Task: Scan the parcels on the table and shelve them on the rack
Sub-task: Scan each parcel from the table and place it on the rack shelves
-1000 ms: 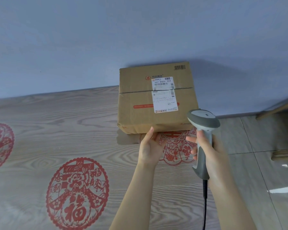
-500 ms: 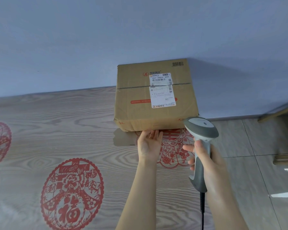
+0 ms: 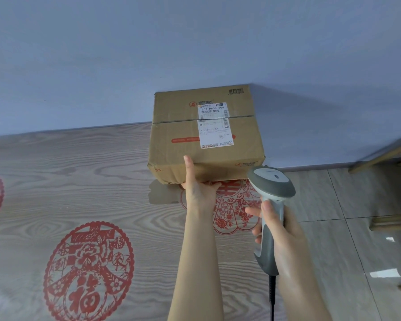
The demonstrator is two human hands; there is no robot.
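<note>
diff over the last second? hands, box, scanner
The left hand, flat against the near edge of the parcel before, now grips it: thumb up the front face, fingers tucked under the bottom edge. The right hand holds the scanner as before, head toward the parcel. The parcel shows no clear move.

Wall (image 3: pixel 102 54): plain, pale blue-grey, unbroken across the upper half of the view; a darker shaded zone (image 3: pixel 315 126) lies at its lower right. A dark skirting strip (image 3: pixel 310 167) runs along its base.

Worktop (image 3: pixel 56 181): grey wood-grain surface, far edge against the wall, printed with round red paper-cut motifs (image 3: pixel 88 272).

Floor (image 3: pixel 329 246): large beige glossy tiles with thin dark joints, to the right of the worktop. Bright light reflections (image 3: pixel 384 273) show on the tiles.

Furniture: a light-wood frame (image 3: pixel 380 156) at the right edge, cut off by the picture; type cannot be determined.
</note>
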